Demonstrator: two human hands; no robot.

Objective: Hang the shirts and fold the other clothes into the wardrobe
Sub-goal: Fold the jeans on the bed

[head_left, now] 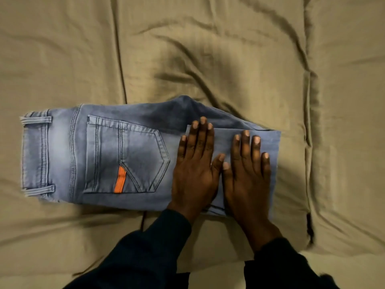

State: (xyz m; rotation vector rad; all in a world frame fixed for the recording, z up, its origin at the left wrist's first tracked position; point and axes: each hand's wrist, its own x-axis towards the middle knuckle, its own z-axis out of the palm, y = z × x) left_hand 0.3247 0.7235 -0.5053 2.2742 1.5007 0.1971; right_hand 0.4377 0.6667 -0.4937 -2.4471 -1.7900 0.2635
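The jeans [125,155] lie flat across a tan bedsheet [229,59], folded lengthwise so one back pocket [125,157] with an orange tab [120,180] faces up; the waistband [35,155] sits well out beyond the left hand's little finger. The leg end is doubled over, and this top layer lies directly under the fingers of both hands, its fold edge just past the right hand's little finger. The left hand [195,170] and right hand [248,176] rest side by side on it, palms down, fingers straight and slightly spread, thumbs nearly touching; neither grips anything, both simply press the denim flat

By my reading, one fold is made and being smoothed; the bundle looks long, so at least one more fold toward the waistband seems needed, then carrying it to the wardrobe, which is not in view. No shirts or other clothes show, so how much of the task remains cannot be told

Ahead of the fingertips the sheet is rumpled into soft ridges, with a seam [119,59] running away beyond the left fingertips. Dark sleeves [145,257] cover both wrists. Nothing visible blocks the next fold
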